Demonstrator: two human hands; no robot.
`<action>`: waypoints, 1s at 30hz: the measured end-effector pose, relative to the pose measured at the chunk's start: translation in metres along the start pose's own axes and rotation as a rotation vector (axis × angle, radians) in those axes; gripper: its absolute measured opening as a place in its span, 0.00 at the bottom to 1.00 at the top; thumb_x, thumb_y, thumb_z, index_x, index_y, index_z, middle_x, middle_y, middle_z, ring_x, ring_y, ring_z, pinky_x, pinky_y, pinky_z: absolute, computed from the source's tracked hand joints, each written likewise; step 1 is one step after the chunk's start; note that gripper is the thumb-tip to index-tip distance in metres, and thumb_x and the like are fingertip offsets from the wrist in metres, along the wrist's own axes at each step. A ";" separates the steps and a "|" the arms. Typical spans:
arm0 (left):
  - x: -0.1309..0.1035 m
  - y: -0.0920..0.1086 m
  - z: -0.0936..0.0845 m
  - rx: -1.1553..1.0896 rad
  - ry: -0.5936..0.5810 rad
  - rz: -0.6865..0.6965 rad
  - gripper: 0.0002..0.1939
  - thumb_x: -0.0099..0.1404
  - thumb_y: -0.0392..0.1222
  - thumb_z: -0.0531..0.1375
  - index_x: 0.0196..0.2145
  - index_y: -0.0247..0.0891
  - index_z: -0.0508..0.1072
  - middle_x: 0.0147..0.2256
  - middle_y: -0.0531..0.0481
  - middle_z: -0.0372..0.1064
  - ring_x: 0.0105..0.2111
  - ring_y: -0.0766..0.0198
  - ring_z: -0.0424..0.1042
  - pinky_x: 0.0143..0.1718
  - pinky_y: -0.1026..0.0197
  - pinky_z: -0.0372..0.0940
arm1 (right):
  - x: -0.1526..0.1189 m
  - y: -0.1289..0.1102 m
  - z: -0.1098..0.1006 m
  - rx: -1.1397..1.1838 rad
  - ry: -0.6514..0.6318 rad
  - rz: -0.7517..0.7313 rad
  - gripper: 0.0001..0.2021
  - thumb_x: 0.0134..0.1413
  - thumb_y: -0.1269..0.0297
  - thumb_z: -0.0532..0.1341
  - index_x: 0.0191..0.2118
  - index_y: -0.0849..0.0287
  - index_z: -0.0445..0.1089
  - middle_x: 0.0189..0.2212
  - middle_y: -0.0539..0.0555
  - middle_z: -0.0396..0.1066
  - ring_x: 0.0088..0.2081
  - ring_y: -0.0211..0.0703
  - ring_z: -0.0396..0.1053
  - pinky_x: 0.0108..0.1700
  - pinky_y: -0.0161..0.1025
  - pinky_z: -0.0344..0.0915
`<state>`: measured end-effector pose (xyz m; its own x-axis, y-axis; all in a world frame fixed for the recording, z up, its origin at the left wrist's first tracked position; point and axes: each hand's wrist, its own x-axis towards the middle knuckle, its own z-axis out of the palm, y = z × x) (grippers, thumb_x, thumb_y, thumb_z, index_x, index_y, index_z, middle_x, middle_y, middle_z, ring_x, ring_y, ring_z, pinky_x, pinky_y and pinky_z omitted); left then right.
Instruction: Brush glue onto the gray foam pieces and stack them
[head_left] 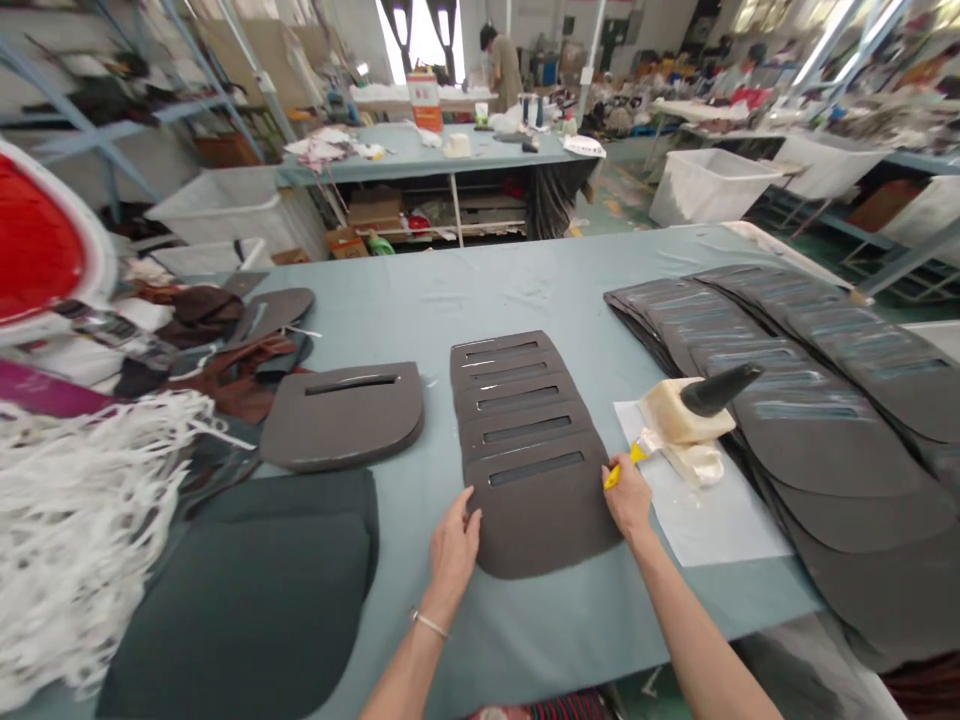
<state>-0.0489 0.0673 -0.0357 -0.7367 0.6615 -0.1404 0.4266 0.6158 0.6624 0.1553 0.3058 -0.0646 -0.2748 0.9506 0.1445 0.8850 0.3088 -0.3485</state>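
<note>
In front of me lies a fanned row of overlapping dark grey-brown panels [536,515], each with a rounded end and a long slot. My left hand [456,545], a bracelet on its wrist, touches their left edge with fingers and thumb apart. At the right edge, my right hand [630,500] is closed round a yellow-handled brush [615,477]. The brush's bristle end points at a cream container [679,410] with a black cone-shaped nozzle, which stands on a white sheet [724,530]. Whitish, glue-like stuff coats the brush's end and the container's base.
Fanned piles of similar panels [817,440] cover the right side. To the left are a thick stack of slotted panels [341,425], dark green-grey pieces [255,590] and a heap of white strips [90,530]. Beyond the blue table [525,285] stand another table [360,170] and a person [506,70].
</note>
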 end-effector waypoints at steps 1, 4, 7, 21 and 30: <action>0.000 0.000 0.000 0.001 0.002 -0.004 0.23 0.64 0.45 0.48 0.56 0.40 0.63 0.30 0.51 0.66 0.30 0.63 0.68 0.37 0.59 0.61 | 0.000 0.000 0.000 0.005 0.001 0.001 0.06 0.54 0.65 0.59 0.38 0.59 0.64 0.26 0.49 0.63 0.24 0.36 0.58 0.28 0.34 0.46; 0.000 0.000 -0.001 0.018 -0.003 -0.010 0.23 0.64 0.45 0.48 0.56 0.40 0.64 0.31 0.50 0.68 0.30 0.64 0.68 0.37 0.60 0.62 | 0.000 0.000 0.001 0.012 0.005 0.008 0.06 0.54 0.65 0.59 0.37 0.58 0.64 0.25 0.49 0.63 0.24 0.36 0.57 0.28 0.34 0.45; 0.001 0.002 -0.001 0.063 -0.015 -0.008 0.22 0.64 0.43 0.49 0.55 0.39 0.65 0.31 0.49 0.68 0.30 0.64 0.68 0.36 0.60 0.62 | 0.000 0.000 0.001 0.002 0.007 0.012 0.06 0.54 0.65 0.59 0.38 0.58 0.64 0.26 0.50 0.63 0.24 0.36 0.56 0.28 0.34 0.45; 0.014 -0.001 0.005 0.115 -0.015 -0.022 0.20 0.64 0.42 0.52 0.54 0.41 0.65 0.32 0.50 0.69 0.31 0.64 0.68 0.34 0.62 0.60 | -0.003 0.001 -0.005 -0.037 -0.076 -0.009 0.05 0.56 0.66 0.58 0.38 0.59 0.62 0.27 0.49 0.64 0.26 0.34 0.58 0.28 0.33 0.43; 0.015 -0.006 0.005 0.123 -0.012 -0.015 0.20 0.65 0.45 0.51 0.54 0.43 0.65 0.31 0.50 0.70 0.31 0.63 0.69 0.33 0.62 0.59 | -0.003 0.001 -0.005 -0.023 -0.093 0.018 0.04 0.57 0.68 0.57 0.39 0.59 0.63 0.27 0.49 0.64 0.28 0.35 0.61 0.28 0.33 0.44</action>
<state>-0.0595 0.0759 -0.0452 -0.7376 0.6564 -0.1585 0.4774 0.6729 0.5651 0.1584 0.3031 -0.0611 -0.2919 0.9551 0.0512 0.8981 0.2921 -0.3287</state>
